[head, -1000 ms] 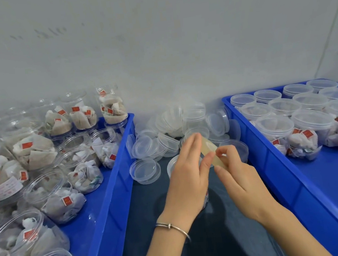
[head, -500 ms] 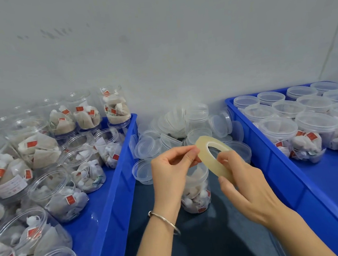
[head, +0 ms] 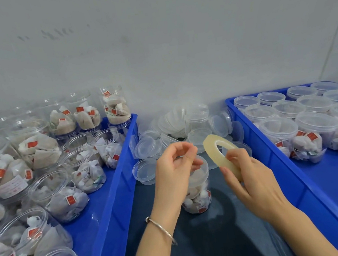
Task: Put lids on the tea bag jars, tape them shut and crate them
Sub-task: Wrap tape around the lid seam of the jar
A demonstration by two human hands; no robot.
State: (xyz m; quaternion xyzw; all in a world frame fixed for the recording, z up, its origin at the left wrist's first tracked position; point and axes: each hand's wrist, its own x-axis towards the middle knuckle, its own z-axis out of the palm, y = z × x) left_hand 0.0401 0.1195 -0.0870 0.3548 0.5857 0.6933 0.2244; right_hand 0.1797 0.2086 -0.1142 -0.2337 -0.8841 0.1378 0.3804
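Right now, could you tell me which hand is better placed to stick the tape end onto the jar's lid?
Left, probably. The left hand hovers right over the jar, fingers pinched as if on the tape end, though that end is too thin to see. The right hand is busy gripping the tape roll beside it.

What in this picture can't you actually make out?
Head view only:
- Tape strip from the tape roll to the left hand: clear, so invisible.
- Jar: its lid mostly behind that hand.
- Red tags' print: too small.
- Left crate: cut by the frame edge.
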